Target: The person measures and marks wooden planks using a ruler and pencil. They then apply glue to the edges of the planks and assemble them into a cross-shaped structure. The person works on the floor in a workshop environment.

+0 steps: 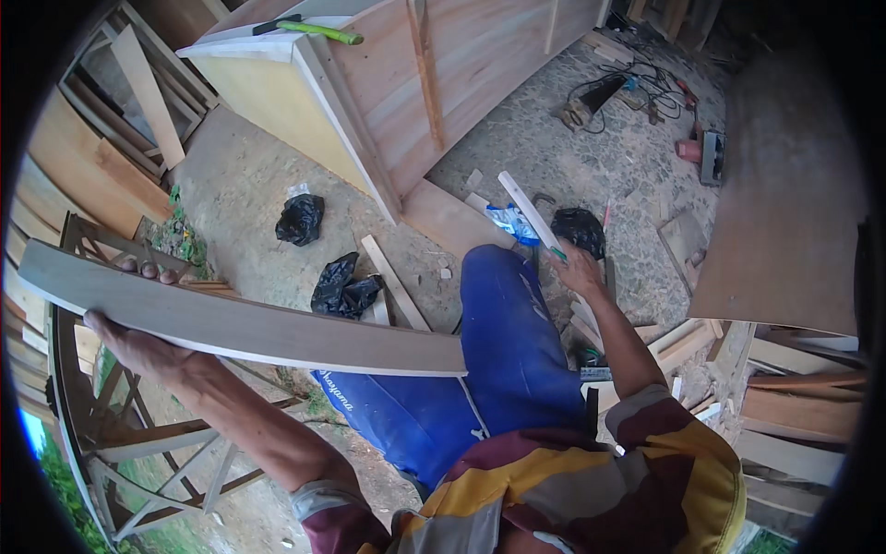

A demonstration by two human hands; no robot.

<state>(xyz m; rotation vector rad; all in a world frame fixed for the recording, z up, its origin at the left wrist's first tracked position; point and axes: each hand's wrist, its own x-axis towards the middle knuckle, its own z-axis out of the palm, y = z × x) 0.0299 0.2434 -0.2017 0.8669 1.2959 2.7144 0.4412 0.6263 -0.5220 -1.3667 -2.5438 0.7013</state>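
Observation:
My left hand (152,332) grips a long, pale wooden board (277,328) near its far left end. The thumb lies along the near edge and the fingertips show over the far edge. The board's right end rests on or just above my blue-trousered lap. My right hand (578,271) is closed around the lower end of a narrow, straight, whitish strip (531,212), which points up and to the left beyond my right knee. A small green piece shows at the fingers; what it belongs to, I cannot tell.
A large wooden cabinet (397,102) lies ahead, with a green-handled tool (318,31) on it. Black plastic bags (343,288) and a loose strip (395,282) lie on the floor. Further off are a handsaw (591,102), cables and a power tool (711,157). Boards (798,406) are stacked at right.

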